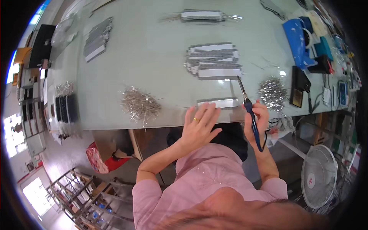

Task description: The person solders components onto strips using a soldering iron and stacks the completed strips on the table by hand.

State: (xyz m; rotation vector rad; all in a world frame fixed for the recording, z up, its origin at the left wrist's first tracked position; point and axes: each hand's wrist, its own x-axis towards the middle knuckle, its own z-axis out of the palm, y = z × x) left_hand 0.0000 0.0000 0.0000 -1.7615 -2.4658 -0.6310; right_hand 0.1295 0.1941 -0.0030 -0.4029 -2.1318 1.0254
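Observation:
My right hand [261, 119] grips a soldering iron [249, 106] by its dark blue handle, the metal tip pointing away from me toward a stacked pile. My left hand [200, 124], with a ring on one finger, has its fingers spread at the table's near edge. Its fingertips overlap the left part of a flat grey-and-white strip [228, 103]; whether they press on it I cannot tell. Beyond lies a loose pile of similar strips [219, 72]. A heap of thin silvery wire pieces [273, 94] sits right of the iron, and another wire heap [140, 104] lies to the left.
More strips lie in a bundle [202, 16] at the far side and a fanned stack [99, 40] at far left. On the right are a blue tool [296, 40] and a dark stand with a yellow pad [296, 97]. A white fan [320, 176] stands at lower right.

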